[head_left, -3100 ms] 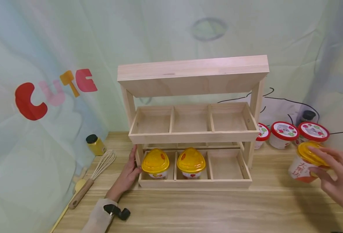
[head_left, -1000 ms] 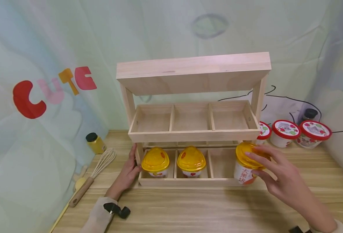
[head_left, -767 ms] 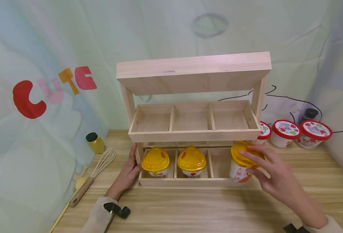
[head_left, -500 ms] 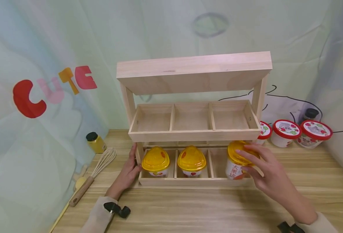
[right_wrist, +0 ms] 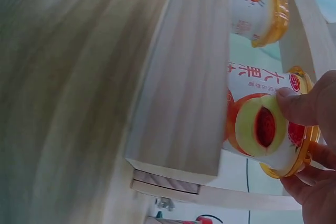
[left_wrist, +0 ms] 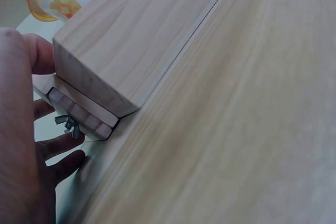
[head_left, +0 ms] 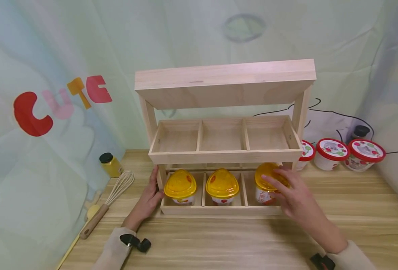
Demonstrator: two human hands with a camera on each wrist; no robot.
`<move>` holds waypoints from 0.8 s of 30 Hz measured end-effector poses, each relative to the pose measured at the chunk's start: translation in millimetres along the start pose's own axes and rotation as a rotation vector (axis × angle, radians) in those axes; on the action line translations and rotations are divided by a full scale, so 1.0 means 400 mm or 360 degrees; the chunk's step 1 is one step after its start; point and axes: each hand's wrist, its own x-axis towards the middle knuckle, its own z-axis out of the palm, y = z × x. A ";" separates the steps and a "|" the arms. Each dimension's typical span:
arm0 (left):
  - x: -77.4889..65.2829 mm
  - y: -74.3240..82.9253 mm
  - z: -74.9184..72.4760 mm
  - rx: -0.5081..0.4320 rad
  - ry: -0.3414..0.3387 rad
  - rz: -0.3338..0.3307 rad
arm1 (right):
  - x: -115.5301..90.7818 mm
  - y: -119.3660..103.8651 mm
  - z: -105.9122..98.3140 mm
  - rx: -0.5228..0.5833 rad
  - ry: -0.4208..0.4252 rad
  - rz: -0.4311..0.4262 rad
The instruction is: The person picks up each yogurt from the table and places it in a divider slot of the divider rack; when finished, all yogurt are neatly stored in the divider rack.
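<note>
My right hand point(head_left: 297, 193) holds a fruit cup point(head_left: 264, 195) with a yellow lid, in the right compartment of the wooden display rack's lower tray point(head_left: 219, 211). In the right wrist view, the thumb lies on the cup's white side by a printed peach point(right_wrist: 265, 124), fingers at the lid. Two similar yellow-lidded cups, one on the left point(head_left: 180, 183) and one in the middle point(head_left: 222, 183), fill the other compartments. My left hand point(head_left: 147, 202) grips the rack's left end. The left wrist view shows the thumb against the tray's corner and the fingers behind the post.
The rack's upper tray point(head_left: 224, 156) has three bare compartments under a sloping top board point(head_left: 226, 78). Red-lidded tubs point(head_left: 332, 150) and a black-capped bottle point(head_left: 360, 131) stand behind right. At left are a yellow jar point(head_left: 111, 167) and a whisk point(head_left: 99, 219).
My right hand has carried the cup leftward from the table's right side, over the tray's end and down into the right compartment. The left hand has stayed at the rack's left end.
</note>
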 end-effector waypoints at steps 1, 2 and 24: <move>-0.001 -0.002 0.000 -0.0002 -0.0004 -0.0013 | -0.002 0.001 0.006 -0.0006 -0.0005 -0.0002; -0.001 -0.003 0.000 0.0001 -0.0006 -0.0020 | -0.005 0.002 0.012 -0.0009 -0.0020 0.0003; 0.000 0.010 0.003 0.0006 0.0030 -0.0013 | -0.027 0.015 0.039 0.0008 -0.0084 0.0043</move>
